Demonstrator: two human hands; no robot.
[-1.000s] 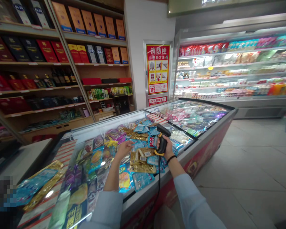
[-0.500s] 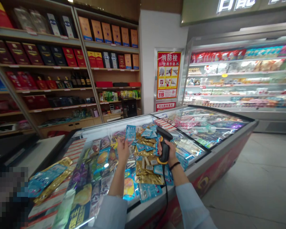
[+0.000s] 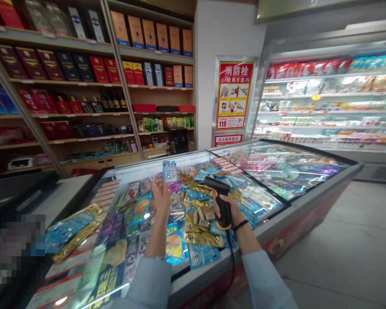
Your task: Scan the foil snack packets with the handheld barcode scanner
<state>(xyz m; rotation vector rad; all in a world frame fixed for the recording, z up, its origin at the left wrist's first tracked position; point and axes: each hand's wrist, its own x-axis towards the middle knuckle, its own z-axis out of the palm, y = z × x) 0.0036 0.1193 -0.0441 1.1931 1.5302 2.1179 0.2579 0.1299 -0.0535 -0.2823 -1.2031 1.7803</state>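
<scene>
My left hand (image 3: pixel 161 193) pinches the lower edge of a small blue packet (image 3: pixel 170 171), held upright over the glass lid of the chest freezer (image 3: pixel 138 165). In my right hand (image 3: pixel 229 207) is a black barcode scanner (image 3: pixel 223 199) with yellow trim, its head pointing left toward the blue packet. From its handle a black cable hangs down over the freezer's front edge. Beneath and between my hands lies a heap of gold packets (image 3: pixel 199 238) and blue packets (image 3: pixel 203 256) on the glass.
More blue and gold packets (image 3: pixel 72 229) lie at the freezer's left end. Shelves of boxed bottles (image 3: pixel 64 66) stand behind on the left. A red fire-hydrant poster (image 3: pixel 234 96) hangs on the pillar, and a lit refrigerated display (image 3: pixel 328 107) stands at right.
The blue packet in my left hand has moved left and slightly up. The scanner has turned from pointing more upward to pointing left, and the camera view has shifted a little.
</scene>
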